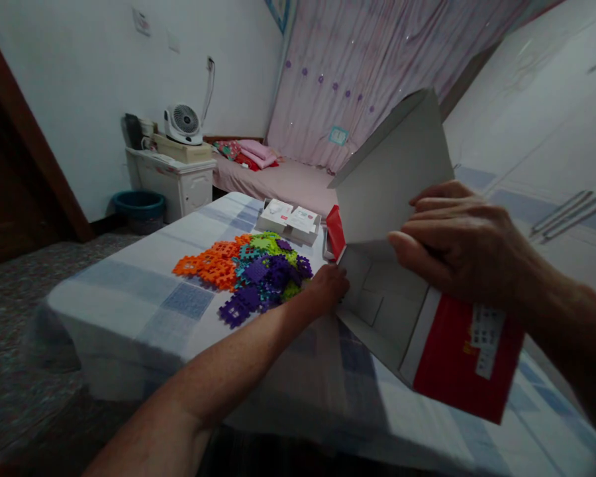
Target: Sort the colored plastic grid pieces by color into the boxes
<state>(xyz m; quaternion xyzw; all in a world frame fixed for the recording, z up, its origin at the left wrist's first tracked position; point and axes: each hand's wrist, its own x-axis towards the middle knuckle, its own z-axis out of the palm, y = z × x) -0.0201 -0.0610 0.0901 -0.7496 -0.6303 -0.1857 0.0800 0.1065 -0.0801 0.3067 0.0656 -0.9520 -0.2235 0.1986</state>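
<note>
A red cardboard box [467, 358] with a grey inside stands tilted over the table, its large flap [392, 172] raised. My right hand [447, 232] is closed on the box's upper right edge, fingers curled over the cardboard. At the box's left side, my left hand [330, 288] has its fingers bent around the edge; the fingertips are partly hidden. The box's visible inside holds nothing. Just left of my left hand lies a pile of plastic interlocking pieces: orange pieces [213, 264], purple pieces [271, 273], and teal and lime green pieces [265, 240].
A checked cloth covers the table [144, 298]. Behind the pile sits an open white box [291, 222] with printed items. Farther back are a bed [288, 185], a cabinet [198, 189] with a fan [183, 124], and a teal bucket [139, 209]. White wardrobe doors [551, 132] stand at right.
</note>
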